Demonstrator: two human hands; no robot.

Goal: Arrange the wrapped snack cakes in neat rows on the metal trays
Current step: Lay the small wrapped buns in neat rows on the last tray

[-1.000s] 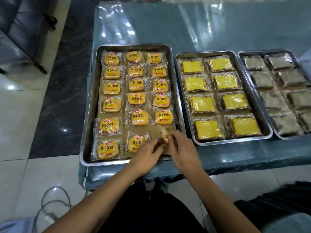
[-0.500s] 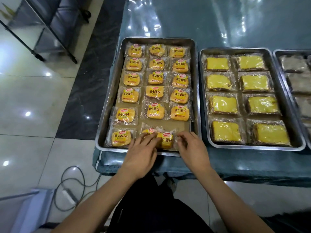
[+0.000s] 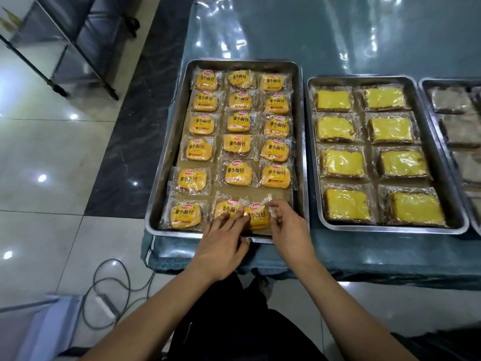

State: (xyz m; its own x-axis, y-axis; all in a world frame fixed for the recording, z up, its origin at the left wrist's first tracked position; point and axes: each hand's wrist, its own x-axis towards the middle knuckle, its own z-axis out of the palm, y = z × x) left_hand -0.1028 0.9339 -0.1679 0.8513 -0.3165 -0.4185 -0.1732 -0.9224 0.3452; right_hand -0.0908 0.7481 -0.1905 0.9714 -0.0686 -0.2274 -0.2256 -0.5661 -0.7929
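A metal tray [image 3: 166, 162] on the left holds several orange wrapped snack cakes in three columns. In its front row, one wrapped cake [image 3: 258, 214] lies at the near right, overlapping the middle cake [image 3: 226, 208]. My left hand [image 3: 221, 243] presses fingertips on the left edge of that right cake and on the middle one. My right hand [image 3: 290, 230] pinches the clear wrapper at its right end. A second tray [image 3: 311, 152] holds two columns of yellow wrapped cakes [image 3: 343, 162]. A third tray [image 3: 429, 108] at the right edge holds grey-brown wrapped cakes [image 3: 453, 100].
The trays sit on a table under shiny teal plastic [image 3: 338, 29], whose near edge hangs just below my hands. A cable [image 3: 109, 285] loops on the tiled floor at the left, and a dark metal rack [image 3: 65, 53] stands at the far left.
The cake held up in both hands a second ago now lies flat in the front row's right spot. The camera has shifted left and closer.
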